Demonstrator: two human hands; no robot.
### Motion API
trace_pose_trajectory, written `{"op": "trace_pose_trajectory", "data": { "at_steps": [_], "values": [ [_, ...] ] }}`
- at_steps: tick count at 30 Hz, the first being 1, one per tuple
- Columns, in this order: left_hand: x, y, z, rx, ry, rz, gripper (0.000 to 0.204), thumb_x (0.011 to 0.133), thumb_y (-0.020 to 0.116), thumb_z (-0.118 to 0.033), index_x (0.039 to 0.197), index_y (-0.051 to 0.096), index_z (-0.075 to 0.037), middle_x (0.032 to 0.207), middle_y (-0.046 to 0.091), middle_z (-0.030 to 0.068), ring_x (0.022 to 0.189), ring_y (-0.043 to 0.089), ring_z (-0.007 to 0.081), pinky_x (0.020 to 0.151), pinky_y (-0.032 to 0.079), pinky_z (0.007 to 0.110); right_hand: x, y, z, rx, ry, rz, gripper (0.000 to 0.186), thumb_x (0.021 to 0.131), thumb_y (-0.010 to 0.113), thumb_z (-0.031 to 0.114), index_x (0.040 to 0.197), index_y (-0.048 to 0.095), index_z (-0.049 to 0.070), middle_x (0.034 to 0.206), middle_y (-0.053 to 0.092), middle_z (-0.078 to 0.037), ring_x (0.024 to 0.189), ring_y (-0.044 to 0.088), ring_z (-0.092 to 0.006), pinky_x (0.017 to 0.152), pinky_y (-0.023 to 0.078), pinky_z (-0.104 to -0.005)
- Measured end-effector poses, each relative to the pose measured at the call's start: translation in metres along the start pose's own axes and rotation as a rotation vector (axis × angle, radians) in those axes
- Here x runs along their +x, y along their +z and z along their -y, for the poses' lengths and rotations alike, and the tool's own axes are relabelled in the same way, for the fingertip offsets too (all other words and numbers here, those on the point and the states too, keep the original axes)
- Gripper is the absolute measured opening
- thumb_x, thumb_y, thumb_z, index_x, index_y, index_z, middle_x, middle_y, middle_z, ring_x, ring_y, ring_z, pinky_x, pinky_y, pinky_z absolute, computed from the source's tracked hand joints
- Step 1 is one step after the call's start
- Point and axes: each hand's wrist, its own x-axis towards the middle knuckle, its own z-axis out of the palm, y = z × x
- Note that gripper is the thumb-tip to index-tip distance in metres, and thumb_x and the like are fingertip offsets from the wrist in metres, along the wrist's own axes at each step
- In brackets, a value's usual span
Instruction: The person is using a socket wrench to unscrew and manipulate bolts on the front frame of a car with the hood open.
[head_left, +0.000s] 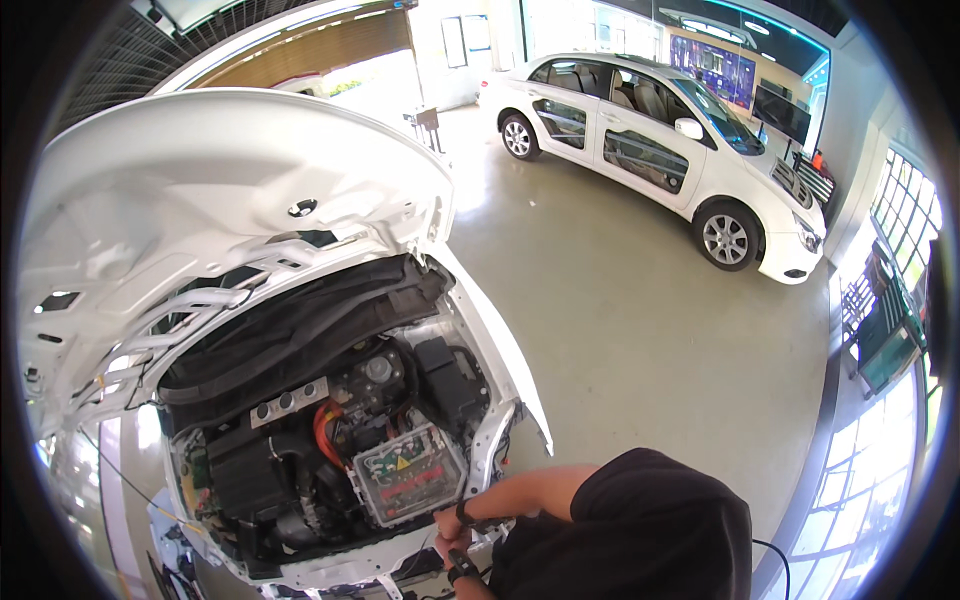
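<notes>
"Nearest: a black short sleeve (665,500), five o'clock. Hands?"

"Right hand (446,523) and left hand (450,549) together at six, near the white front crossmember (335,573). Whether their fingers are apart or clamped on anything, I can't tell."

"And the transparent-lidded power-electronics box (408,476)?"

"Toward seven o'clock, just beside them, lid on."

"Progress?"

"Car hood (215,165) raised, ten o'clock: access looks done. Nothing appears dismantled; what's left, I can't judge."
</notes>
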Motion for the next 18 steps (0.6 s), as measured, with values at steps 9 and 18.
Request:
{"op": "trace_pose_trajectory", "data": {
  "at_steps": [9,18],
  "values": [
    [0.000,0.000,-0.010,0.063,0.002,0.013,0.039,0.075,0.057,-0.033,0.104,0.055,-0.007,0.093,0.062,0.0151,0.089,0.060,0.0240,0.071,0.047,0.031,0.007,-0.019,-0.009,-0.316,-0.273,-0.061,0.022,0.062,0.065,0.021,0.079,0.061,0.008,0.072,0.064,-0.010,0.072,0.062,-0.0269,0.058,0.045,-0.0426],
    [0.027,0.014,0.017,0.265,0.296,0.012,0.037,0.082,0.046,-0.033,0.106,0.052,-0.006,0.100,0.061,0.0116,0.090,0.059,0.0214,0.071,0.046,0.028,-0.007,-0.033,-0.010,-0.306,-0.185,0.029,0.013,0.064,0.058,0.015,0.072,0.063,0.006,0.073,0.064,-0.011,0.069,0.063,-0.0278,0.059,0.046,-0.0408]
  ]
}}
